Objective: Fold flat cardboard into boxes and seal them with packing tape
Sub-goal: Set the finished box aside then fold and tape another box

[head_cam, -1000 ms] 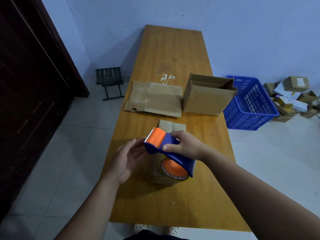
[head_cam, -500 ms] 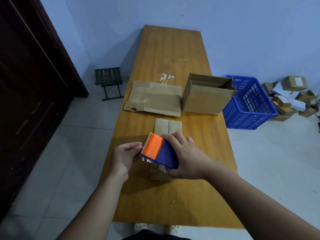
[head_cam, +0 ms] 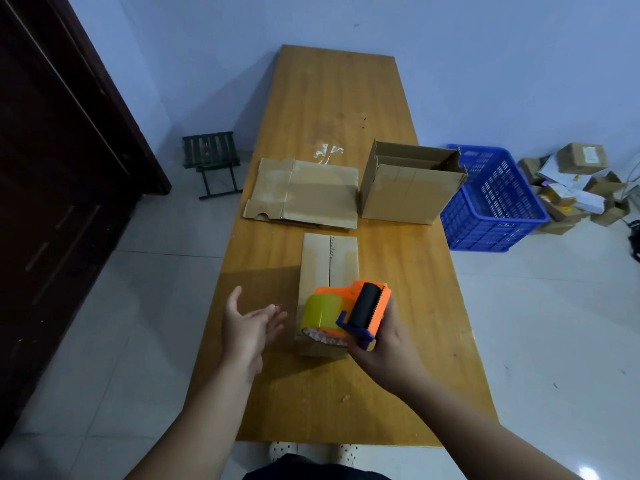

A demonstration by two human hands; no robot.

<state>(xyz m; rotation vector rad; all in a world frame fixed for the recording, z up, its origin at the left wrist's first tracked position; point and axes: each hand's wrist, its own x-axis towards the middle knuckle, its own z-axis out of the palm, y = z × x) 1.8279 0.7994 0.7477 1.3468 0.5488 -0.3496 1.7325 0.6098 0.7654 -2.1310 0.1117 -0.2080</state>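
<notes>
The right hand [head_cam: 384, 344] is curled round the handle end of the dispenser [head_cam: 360, 306], roller and toothed blade turned up towards the camera, the yellowish roll [head_cam: 320, 311] hanging to the left. It holds the tool above the near end of the box [head_cam: 329, 258], clear of it as far as I can tell. The left hand [head_cam: 247, 327] holds nothing: palm up, fingers loosely spread, just left of the box and not touching it.

The box lies closed on the counter [head_cam: 346, 116], long side pointing away, its top seam running lengthwise. Whether tape covers the whole seam I cannot tell.

It should handle as light, stiff and hollow. It will likely skid on the smooth wood under the dispenser's pull, so the free hand would do best pressing flat on a side wall or the top beside the seam, not squeezing the panels, which would dent.

Farther back lies flat cardboard [head_cam: 308, 195], floppy along its creases and best lifted by two opposite edges. Right of it stands an open box [head_cam: 408, 188]. On the floor are a blue crate [head_cam: 495, 202], a heap of parcels [head_cam: 575, 181] and a stool [head_cam: 211, 161].
</notes>
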